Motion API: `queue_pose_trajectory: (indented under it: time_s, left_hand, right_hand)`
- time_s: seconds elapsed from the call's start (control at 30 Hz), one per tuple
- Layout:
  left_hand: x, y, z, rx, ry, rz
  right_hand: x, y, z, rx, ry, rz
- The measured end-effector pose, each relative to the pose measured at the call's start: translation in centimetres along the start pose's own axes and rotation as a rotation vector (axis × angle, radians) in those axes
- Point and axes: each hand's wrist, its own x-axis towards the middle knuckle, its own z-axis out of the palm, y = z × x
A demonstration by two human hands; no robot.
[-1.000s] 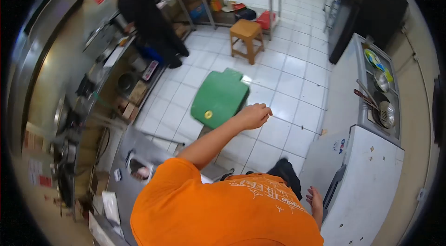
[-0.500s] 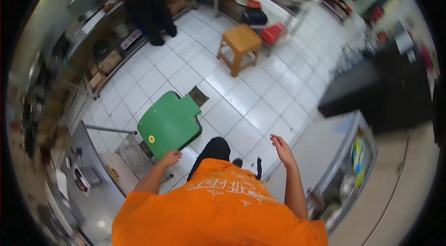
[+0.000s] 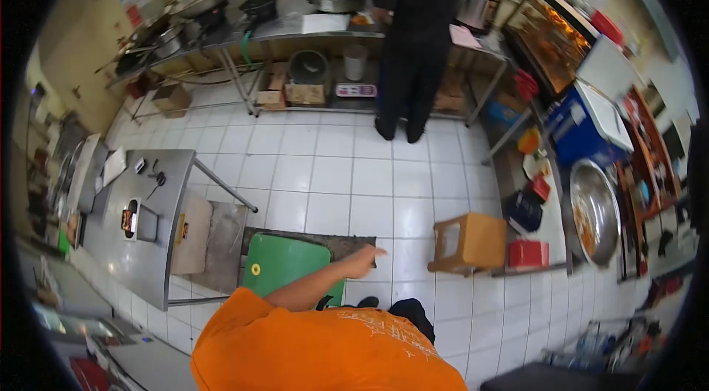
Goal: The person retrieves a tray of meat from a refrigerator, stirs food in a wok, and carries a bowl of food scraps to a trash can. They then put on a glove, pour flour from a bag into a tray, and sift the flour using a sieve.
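Standing at left of the frame, a steel worktop (image 3: 118, 262) carries a rectangular metal container (image 3: 148, 225). Lower centre: green panel (image 3: 284, 256) with a yellow ring (image 3: 256, 270), low over the tiled floor (image 3: 325, 169), partly covered by the left forearm (image 3: 306, 290). Left hand (image 3: 360, 262) is just right of the panel in the frame, nothing held; fingers narrowly spaced, partly bent, tips toward the right. Right hand's fingers: cannot tell. Upper centre: a person in dark clothing (image 3: 415, 29) at the rear counter (image 3: 284, 28). Right: brown stool (image 3: 480, 242), then a wide metal basin (image 3: 603, 203) with orange-brown contents.
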Motion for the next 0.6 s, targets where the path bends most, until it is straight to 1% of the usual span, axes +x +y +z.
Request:
queue_pose_trajectory:
  time_s: [0.1,0.17,0.23,0.27,0.3,0.33,0.37,0.43,0.5,0.53,0.57,0.6]
  left_hand:
    - [7.0,-1.5,0.2,-0.239,-0.388,0.008]
    - [9.4,-5.2,0.9,-0.253,-0.291,-0.161]
    - [10.5,-12.5,3.6,-0.226,0.01,-0.429]
    - [9.0,-14.9,3.6,-0.075,0.29,-0.322]
    - [7.7,-16.7,4.3,0.012,0.531,-0.497]
    - [6.5,-16.6,2.9,0.033,0.437,-0.808]
    - [4.4,-20.4,3.0,0.465,0.066,-0.596]
    - [1.8,-22.4,0.7,0.564,-0.428,-0.435]
    - [-0.7,-22.3,1.6,0.086,0.389,-0.803]
    - [-0.9,-20.8,1.9,-0.132,0.622,-0.943]
    - [-0.7,-18.1,-0.2,-0.347,0.859,-1.073]
    - [-0.9,-16.7,-2.1,-0.553,1.106,-1.185]
  right_hand:
    - [4.8,-10.3,-1.0,-0.021,-0.052,-0.061]
    - [8.7,-16.2,-2.1,-0.069,-0.096,-0.092]
    - [11.6,-22.3,-3.8,-0.126,-0.14,-0.092]
    - [12.5,-25.2,-4.4,-0.151,-0.168,-0.074]
    - [13.9,-28.2,-4.7,-0.177,-0.192,-0.061]
    - [15.3,-31.2,-5.3,-0.216,-0.215,-0.042]
    - [16.6,-34.6,-5.6,-0.261,-0.239,-0.029]
    - [19.0,-42.0,-5.2,-0.333,-0.312,0.017]
    - [21.8,-49.5,-2.9,-0.337,-0.387,0.105]
    - [23.1,-53.6,-1.1,-0.369,-0.41,0.169]
    - [24.5,-57.6,1.5,-0.482,-0.428,0.213]
    - [25.7,-61.0,4.9,-0.719,-0.424,0.164]
